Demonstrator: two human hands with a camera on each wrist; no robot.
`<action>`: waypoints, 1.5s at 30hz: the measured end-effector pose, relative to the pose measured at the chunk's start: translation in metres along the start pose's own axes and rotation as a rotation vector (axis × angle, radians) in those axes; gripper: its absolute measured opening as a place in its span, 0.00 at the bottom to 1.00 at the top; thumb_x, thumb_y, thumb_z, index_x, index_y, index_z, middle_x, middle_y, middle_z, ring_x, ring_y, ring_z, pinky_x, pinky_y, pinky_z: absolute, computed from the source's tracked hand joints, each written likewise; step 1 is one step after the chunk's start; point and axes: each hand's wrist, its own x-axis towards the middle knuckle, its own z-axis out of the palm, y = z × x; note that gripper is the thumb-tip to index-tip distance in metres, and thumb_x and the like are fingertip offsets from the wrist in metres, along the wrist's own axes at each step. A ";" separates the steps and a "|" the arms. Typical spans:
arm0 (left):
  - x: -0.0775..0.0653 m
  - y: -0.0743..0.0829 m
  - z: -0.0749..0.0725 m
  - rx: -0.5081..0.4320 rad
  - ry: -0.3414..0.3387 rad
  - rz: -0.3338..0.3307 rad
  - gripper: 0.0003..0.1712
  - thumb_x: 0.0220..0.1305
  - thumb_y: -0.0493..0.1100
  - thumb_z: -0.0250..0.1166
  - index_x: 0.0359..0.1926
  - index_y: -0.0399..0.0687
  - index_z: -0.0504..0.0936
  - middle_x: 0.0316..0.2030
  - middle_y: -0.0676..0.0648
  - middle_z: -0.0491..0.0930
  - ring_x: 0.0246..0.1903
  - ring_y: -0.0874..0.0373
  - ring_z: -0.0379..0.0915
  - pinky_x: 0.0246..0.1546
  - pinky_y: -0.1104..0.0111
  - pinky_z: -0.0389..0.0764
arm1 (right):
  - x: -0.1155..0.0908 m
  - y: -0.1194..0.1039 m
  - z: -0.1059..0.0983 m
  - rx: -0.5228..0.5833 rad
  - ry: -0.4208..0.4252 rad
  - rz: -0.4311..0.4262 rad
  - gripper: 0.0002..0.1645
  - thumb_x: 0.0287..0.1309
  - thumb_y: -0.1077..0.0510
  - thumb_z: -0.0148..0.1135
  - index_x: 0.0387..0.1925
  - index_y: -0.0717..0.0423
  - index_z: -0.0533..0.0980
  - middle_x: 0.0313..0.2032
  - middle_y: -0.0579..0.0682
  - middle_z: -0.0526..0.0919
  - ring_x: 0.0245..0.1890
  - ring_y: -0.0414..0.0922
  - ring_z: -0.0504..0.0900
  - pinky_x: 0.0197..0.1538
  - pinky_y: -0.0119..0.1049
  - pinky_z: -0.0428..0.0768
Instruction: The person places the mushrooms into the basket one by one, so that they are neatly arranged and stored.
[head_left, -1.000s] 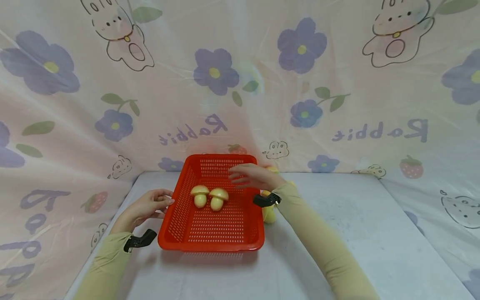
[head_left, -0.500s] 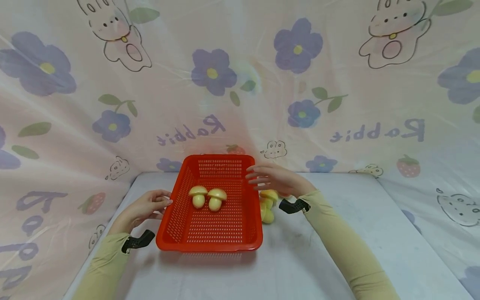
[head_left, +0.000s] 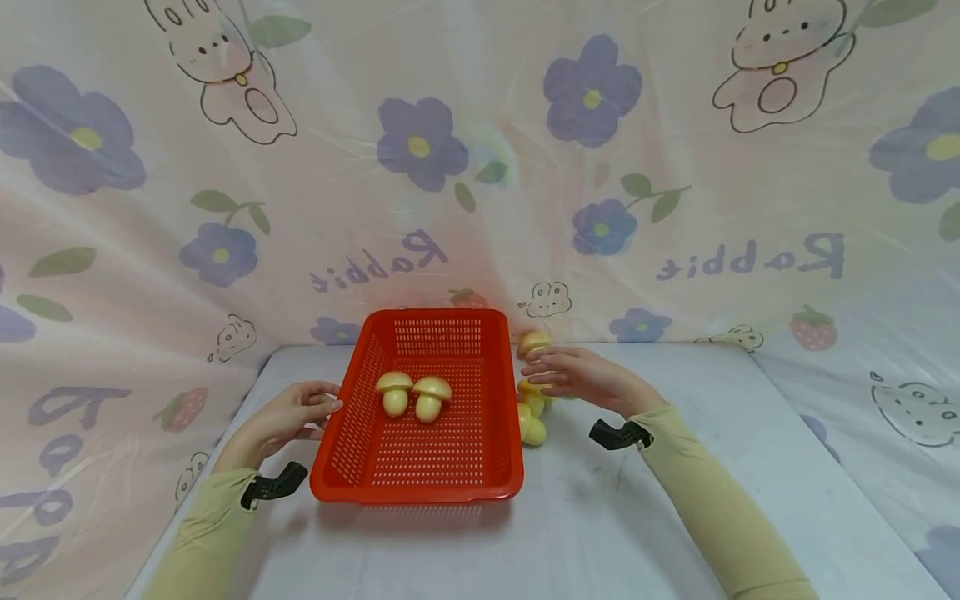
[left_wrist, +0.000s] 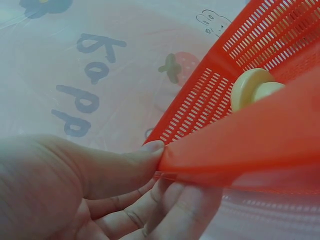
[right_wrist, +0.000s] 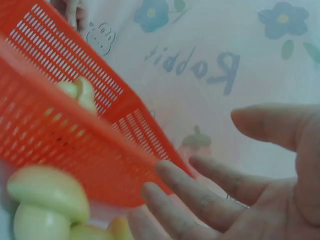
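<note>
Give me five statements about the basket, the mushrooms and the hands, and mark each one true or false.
1. Two mushrooms are inside the red basket. True.
2. The right hand is gripping a mushroom. False: the right hand holds nothing, its fingers spread.
3. The left hand holds the red basket between thumb and fingers. True.
4. Every mushroom is inside the red basket. False: more mushrooms are outside it, on its right side.
5. The backdrop has purple flowers printed on it. True.
</note>
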 end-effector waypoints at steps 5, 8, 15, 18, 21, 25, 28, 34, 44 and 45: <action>0.001 -0.001 0.000 -0.003 0.003 0.000 0.29 0.68 0.44 0.61 0.60 0.29 0.63 0.39 0.40 0.78 0.34 0.50 0.77 0.37 0.58 0.83 | -0.009 0.018 -0.003 -0.049 -0.008 -0.013 0.28 0.73 0.54 0.44 0.67 0.66 0.59 0.64 0.70 0.62 0.64 0.66 0.60 0.65 0.58 0.58; 0.000 -0.001 0.000 -0.006 0.003 -0.002 0.28 0.68 0.43 0.60 0.60 0.29 0.63 0.39 0.40 0.78 0.34 0.50 0.77 0.37 0.58 0.83 | -0.012 0.030 -0.006 -0.073 0.005 -0.002 0.28 0.73 0.55 0.45 0.67 0.66 0.59 0.64 0.68 0.63 0.63 0.64 0.63 0.64 0.57 0.60; 0.000 -0.001 0.000 -0.007 0.001 0.002 0.28 0.68 0.43 0.60 0.60 0.29 0.63 0.39 0.40 0.78 0.33 0.51 0.77 0.37 0.58 0.83 | -0.015 0.056 -0.009 -0.111 0.060 0.018 0.26 0.71 0.57 0.48 0.64 0.66 0.63 0.61 0.64 0.69 0.61 0.63 0.67 0.62 0.54 0.66; 0.000 -0.001 0.000 -0.007 -0.004 0.006 0.28 0.68 0.43 0.60 0.60 0.29 0.62 0.39 0.41 0.78 0.33 0.51 0.77 0.37 0.58 0.83 | -0.016 0.064 -0.008 -0.152 0.067 0.014 0.25 0.71 0.57 0.49 0.63 0.68 0.64 0.58 0.63 0.72 0.59 0.63 0.69 0.60 0.54 0.69; 0.000 -0.001 0.000 -0.012 -0.006 0.009 0.28 0.68 0.42 0.60 0.60 0.29 0.63 0.39 0.41 0.78 0.33 0.51 0.77 0.37 0.58 0.83 | -0.016 0.072 -0.007 -0.188 0.070 0.007 0.23 0.70 0.58 0.49 0.61 0.69 0.67 0.56 0.64 0.73 0.56 0.62 0.71 0.58 0.53 0.71; 0.000 -0.001 0.001 -0.013 -0.007 0.011 0.28 0.68 0.43 0.60 0.60 0.29 0.63 0.38 0.41 0.78 0.33 0.51 0.77 0.37 0.58 0.83 | -0.017 0.079 -0.006 -0.213 0.083 0.015 0.22 0.69 0.59 0.51 0.58 0.69 0.69 0.52 0.63 0.75 0.53 0.60 0.72 0.55 0.51 0.73; 0.000 -0.002 0.001 -0.014 -0.010 0.016 0.28 0.68 0.43 0.60 0.60 0.29 0.63 0.38 0.41 0.79 0.33 0.52 0.77 0.36 0.58 0.83 | -0.017 0.083 -0.005 -0.211 0.090 0.023 0.22 0.68 0.58 0.52 0.58 0.69 0.69 0.50 0.60 0.78 0.52 0.60 0.73 0.55 0.49 0.74; 0.000 -0.001 0.001 -0.021 -0.027 0.026 0.28 0.68 0.43 0.60 0.60 0.27 0.62 0.37 0.42 0.78 0.31 0.53 0.77 0.36 0.59 0.83 | -0.017 0.088 -0.004 -0.218 0.090 0.021 0.22 0.69 0.59 0.52 0.57 0.71 0.69 0.47 0.57 0.80 0.51 0.59 0.75 0.55 0.48 0.74; -0.001 0.000 0.002 -0.025 -0.028 0.027 0.29 0.68 0.43 0.60 0.61 0.27 0.62 0.37 0.42 0.78 0.32 0.53 0.77 0.35 0.59 0.83 | -0.011 0.098 -0.002 -0.298 0.098 -0.038 0.21 0.62 0.60 0.61 0.55 0.64 0.73 0.50 0.58 0.80 0.50 0.51 0.78 0.50 0.40 0.76; -0.001 0.000 0.002 -0.025 -0.029 0.027 0.29 0.68 0.43 0.60 0.61 0.27 0.62 0.38 0.42 0.78 0.32 0.53 0.77 0.36 0.59 0.83 | -0.010 0.099 -0.002 -0.297 0.091 -0.061 0.21 0.61 0.62 0.62 0.54 0.65 0.72 0.50 0.60 0.80 0.50 0.51 0.78 0.50 0.38 0.77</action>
